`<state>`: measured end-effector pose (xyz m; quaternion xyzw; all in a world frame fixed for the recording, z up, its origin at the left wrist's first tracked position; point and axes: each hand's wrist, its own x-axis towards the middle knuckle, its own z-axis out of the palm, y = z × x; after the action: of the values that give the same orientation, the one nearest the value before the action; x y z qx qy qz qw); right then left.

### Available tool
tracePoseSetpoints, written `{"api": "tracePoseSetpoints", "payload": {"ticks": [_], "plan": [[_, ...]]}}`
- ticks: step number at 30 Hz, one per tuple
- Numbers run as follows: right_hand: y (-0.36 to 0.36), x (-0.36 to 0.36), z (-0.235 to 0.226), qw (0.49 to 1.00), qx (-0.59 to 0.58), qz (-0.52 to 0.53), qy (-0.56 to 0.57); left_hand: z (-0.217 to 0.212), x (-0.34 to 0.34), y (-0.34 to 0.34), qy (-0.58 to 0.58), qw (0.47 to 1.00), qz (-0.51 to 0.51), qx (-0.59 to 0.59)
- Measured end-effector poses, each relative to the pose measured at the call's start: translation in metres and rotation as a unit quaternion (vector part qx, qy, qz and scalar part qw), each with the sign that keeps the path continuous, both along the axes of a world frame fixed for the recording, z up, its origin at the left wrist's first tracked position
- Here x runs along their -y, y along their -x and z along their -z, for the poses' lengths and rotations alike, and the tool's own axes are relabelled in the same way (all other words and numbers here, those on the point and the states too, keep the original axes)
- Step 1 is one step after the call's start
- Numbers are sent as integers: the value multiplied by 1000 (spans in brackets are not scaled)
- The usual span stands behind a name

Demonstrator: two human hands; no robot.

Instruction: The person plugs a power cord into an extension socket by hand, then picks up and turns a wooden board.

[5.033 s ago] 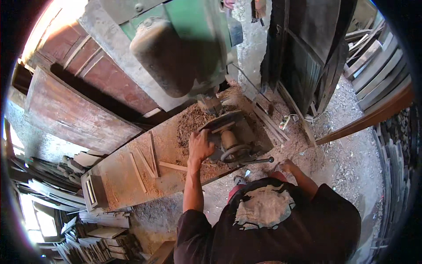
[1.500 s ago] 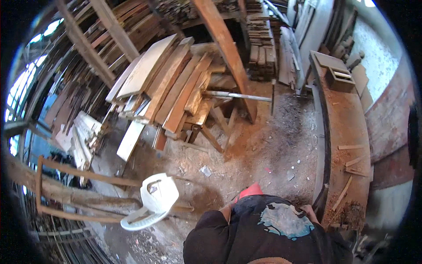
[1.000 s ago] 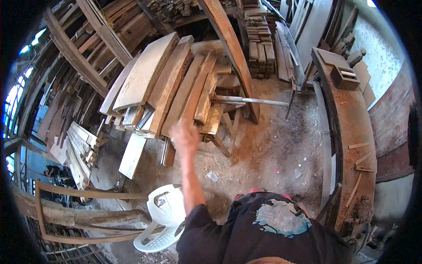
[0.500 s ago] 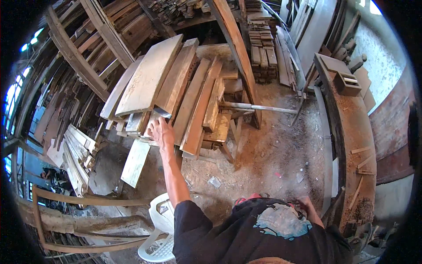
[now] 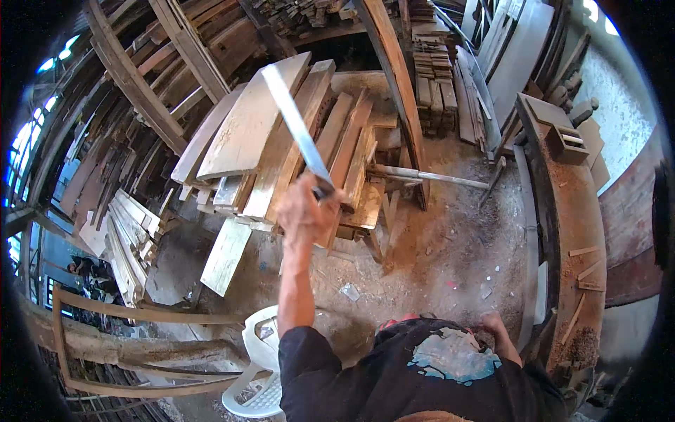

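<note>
My left hand (image 5: 301,211) is closed round the dark handle end of a long, straight metal blade (image 5: 294,123). The blade is raised over the stacked boards, its far end overlapping a wide pale board (image 5: 246,137) in the picture. Narrower brown planks (image 5: 330,137) lie side by side to the right of it, behind my hand. Low by my side, the end of my right arm shows as my right hand (image 5: 494,327), mostly cut off by my dark shirt; its fingers cannot be made out.
A white plastic chair (image 5: 264,344) stands close on my left, near a wooden frame (image 5: 140,318). On the right runs a long workbench (image 5: 566,232) with wood strips and a small box. A slanting timber post (image 5: 397,91) rises beyond the stack. Scraps litter the dusty floor (image 5: 450,260).
My left hand has come off the near end of the stack and moved right, lifting the blade into full sight. The view has shifted slightly.
</note>
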<state>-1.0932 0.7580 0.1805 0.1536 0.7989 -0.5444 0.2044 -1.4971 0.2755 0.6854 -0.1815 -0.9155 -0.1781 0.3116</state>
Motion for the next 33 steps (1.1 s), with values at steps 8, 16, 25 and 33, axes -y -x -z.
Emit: {"api": "tracePoseSetpoints", "payload": {"ticks": [8,16,25,33], "plan": [[45,42,-65,978,124,167,-16,-52,139,173,53,989,-139,-2],[-50,43,11,992,33,105,-60,-43,85,164,130,966,-215,68],[-48,72,9,940,132,66,-308,129,-174,-27,-123,684,584,419],[-164,208,30,926,143,313,-156,341,-211,-199,281,385,598,644]]}}
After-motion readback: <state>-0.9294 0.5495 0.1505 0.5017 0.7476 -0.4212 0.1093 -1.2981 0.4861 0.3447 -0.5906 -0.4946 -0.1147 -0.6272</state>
